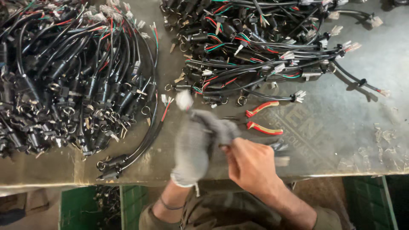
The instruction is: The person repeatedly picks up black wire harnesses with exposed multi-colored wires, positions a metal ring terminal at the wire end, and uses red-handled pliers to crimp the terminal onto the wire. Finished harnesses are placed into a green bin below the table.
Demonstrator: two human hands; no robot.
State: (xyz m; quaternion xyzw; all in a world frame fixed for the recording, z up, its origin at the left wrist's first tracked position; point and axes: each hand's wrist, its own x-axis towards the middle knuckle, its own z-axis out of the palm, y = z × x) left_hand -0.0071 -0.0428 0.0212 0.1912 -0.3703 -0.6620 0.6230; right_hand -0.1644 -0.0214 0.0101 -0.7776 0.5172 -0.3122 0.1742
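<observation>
The bare right hand (251,164) pinches shut on the fingertip of the grey glove (194,147) covering the left hand (191,153).

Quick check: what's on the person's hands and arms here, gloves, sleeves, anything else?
Left hand wears a grey knit glove with a loose thread at the cuff; a thin dark band circles that wrist. Right hand is bare. Olive-drab sleeves sit pushed up both forearms.

Grey knit cloth glove (192,149), glossy black plastic cables (76,72), dull scuffed metal table (341,140)

A worn grey metal workbench (341,140) filled the view; green crates (79,208) stood on the floor beneath its near edge.
</observation>
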